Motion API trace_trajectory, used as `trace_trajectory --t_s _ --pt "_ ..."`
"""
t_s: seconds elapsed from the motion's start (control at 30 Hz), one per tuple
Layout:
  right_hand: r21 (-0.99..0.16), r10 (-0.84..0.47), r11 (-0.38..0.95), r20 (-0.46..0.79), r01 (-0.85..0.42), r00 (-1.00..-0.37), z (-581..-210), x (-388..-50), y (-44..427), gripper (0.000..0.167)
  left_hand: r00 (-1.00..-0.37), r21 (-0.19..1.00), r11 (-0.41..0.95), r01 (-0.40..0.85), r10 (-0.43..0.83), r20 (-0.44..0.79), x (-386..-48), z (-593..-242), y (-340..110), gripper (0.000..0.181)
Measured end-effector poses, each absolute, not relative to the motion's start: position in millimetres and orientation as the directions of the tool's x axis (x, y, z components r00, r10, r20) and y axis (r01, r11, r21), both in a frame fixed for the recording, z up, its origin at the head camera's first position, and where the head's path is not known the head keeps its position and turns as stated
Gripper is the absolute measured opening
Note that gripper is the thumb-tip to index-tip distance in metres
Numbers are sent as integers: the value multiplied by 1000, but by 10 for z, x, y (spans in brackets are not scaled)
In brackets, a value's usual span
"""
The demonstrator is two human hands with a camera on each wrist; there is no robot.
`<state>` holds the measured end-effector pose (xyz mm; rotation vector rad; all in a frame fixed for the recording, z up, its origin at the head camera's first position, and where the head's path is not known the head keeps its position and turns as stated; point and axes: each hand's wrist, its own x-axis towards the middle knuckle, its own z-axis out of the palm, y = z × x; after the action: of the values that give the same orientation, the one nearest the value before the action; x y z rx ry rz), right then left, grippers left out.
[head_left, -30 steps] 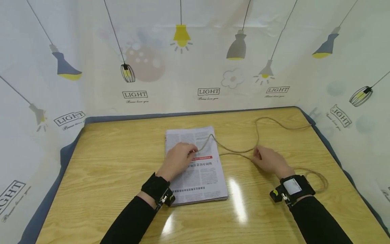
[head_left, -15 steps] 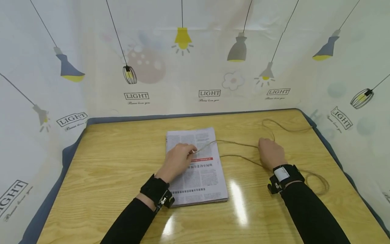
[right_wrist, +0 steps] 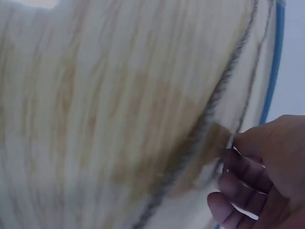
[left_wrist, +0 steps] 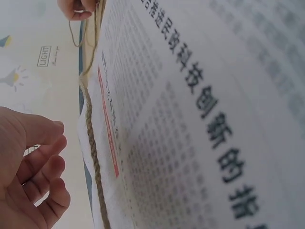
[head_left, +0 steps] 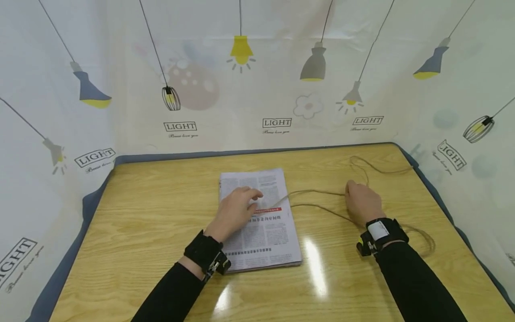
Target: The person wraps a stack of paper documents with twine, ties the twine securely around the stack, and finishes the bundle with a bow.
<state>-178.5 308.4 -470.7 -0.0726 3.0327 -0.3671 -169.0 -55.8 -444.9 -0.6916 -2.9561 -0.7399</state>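
Note:
A flat stack of folded newspapers lies on the wooden table. Over its upper half hovers my left hand, its fingers loosely bent and holding nothing. In the left wrist view, a braided twine crosses the top sheet, apart from the fingers of that hand. To the right of the stack, my right hand pinches one strand of the twine between thumb and fingers. The right wrist view shows this hand gripping a thin strand, while a second strand runs past it.
Loose twine curves toward the table's far right corner, and a coil of twine sits beside the right wrist. A printed cloth with lamp pictures surrounds the wooden table, which has a blue edge.
My left fingers have let go of the twine and spread apart; its end now lies lower on the newspaper. My right hand has moved right and slightly away, drawing the strand with it.

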Motion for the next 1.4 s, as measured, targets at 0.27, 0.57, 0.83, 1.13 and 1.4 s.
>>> trace_trajectory --t_s 0.27,0.57,0.83,1.13,1.4 --pt "-276 -230 949 -269 -154 -935 -4420 -1573 3137 25 -877 438 770 463 470 101 -1609 -4390 -505 22" --pt "-305 -317 930 -381 -205 -869 -4406 -1377 3171 14 -863 463 737 493 481 153 -1562 -4325 -473 20" --pt "-549 -450 807 -331 -218 -830 -4114 -1408 2907 12 -846 480 710 516 509 157 -1526 -4239 -416 22" --pt "-809 -555 578 -292 -108 -779 -3709 -1483 2405 17 -777 655 556 511 624 77 -1429 -4065 -226 29" --pt "-911 -504 411 -253 28 -826 -3604 -1558 2178 31 -692 822 399 406 722 -9 -1334 -4113 -15 42"
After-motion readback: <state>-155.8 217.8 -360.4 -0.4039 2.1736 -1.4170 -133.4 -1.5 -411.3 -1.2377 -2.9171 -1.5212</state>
